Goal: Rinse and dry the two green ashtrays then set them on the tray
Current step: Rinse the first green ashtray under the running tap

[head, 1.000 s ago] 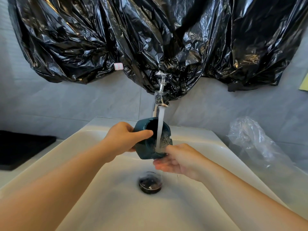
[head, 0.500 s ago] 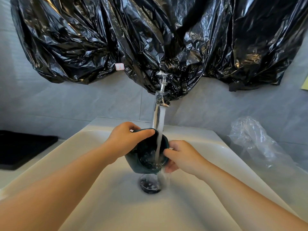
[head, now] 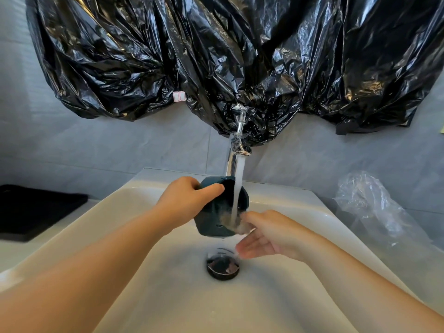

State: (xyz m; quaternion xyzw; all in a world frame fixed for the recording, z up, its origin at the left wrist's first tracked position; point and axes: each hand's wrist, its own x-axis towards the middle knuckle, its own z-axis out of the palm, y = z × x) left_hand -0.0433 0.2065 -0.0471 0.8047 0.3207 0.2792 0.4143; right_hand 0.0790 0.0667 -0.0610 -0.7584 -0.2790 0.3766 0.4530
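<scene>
While water runs from the chrome faucet (head: 236,150) in a steady stream, the left hand (head: 185,200) holds a dark green ashtray (head: 211,219) over the white sink (head: 144,272), tipped on its side so that its hollow faces right, toward the stream. The left forearm reaches in from the lower left, the wrist nearly straight; the thumb lies across the upper rim of the ashtray and the other fingers wrap round its far side, hidden from view. The water strikes the lower inner wall and splashes there. The right hand (head: 266,234) comes in from the lower right with fingers loosely spread and grips nothing; its thumb tip is blurred in the spray at the ashtray's lower edge, and whether it touches cannot be told, while the remaining fingers hang open above the dark drain (head: 223,265). A black plastic sheet (head: 216,56) covers the wall above, and a dark tray (head: 28,210) sits on the counter (head: 14,255) at left.
</scene>
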